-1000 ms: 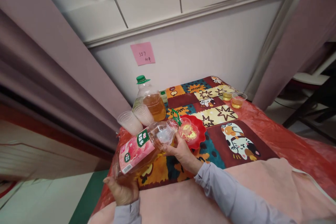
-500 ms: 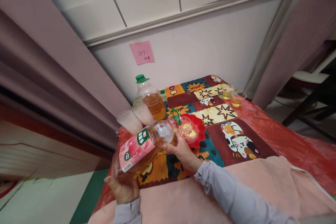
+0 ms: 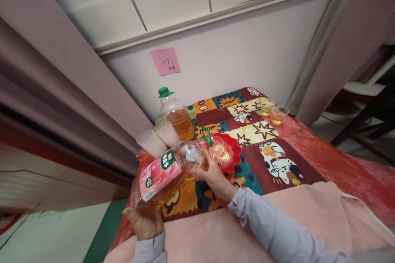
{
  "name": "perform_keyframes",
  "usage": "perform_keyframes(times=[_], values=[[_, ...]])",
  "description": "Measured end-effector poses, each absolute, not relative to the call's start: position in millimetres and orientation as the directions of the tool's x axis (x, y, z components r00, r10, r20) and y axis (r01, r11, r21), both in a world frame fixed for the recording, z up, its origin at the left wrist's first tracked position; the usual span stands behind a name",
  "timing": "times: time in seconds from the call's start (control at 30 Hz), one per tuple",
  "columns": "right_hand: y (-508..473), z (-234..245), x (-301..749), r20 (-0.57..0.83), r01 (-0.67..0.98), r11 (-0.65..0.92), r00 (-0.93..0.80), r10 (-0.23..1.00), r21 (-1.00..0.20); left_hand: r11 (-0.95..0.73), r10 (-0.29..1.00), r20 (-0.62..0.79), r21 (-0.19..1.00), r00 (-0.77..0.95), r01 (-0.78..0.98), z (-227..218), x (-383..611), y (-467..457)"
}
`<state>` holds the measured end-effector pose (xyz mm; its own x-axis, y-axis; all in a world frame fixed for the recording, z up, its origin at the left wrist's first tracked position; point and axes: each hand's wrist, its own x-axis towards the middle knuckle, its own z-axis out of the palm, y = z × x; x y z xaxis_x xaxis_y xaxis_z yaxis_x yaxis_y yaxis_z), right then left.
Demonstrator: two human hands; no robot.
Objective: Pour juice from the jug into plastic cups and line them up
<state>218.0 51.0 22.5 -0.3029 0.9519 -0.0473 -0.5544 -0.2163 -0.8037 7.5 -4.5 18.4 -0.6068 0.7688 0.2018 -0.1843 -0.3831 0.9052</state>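
From the near right, the right hand was clamped near the neck of a tilted, pink-labelled clear plastic bottle; the left hand cupped its base.

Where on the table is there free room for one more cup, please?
Free: the large cat print, right of the red dish, beyond the pink cloth; also the red tablecloth beside it. Crowded: left, with cup stacks, capped jug and tilted bottle.
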Motion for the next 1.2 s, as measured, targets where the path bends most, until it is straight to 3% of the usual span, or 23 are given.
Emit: perform_keyframes(times=[0.4, 1.2], values=[[52.2, 21.4, 216.4, -0.047, -0.578, -0.215, -0.292, 0.955, -0.787, -0.310, 0.743, 0.114, 0.932, -0.659, -0.189, 16.4, 5.3, -3.7], [53.7, 16.9, 215.7, -0.057, -0.558, -0.224, -0.301, 0.952, -0.799, -0.313, 0.766, 0.157, 0.938, -0.623, -0.148, 22.7, 11.6, -5.3]])
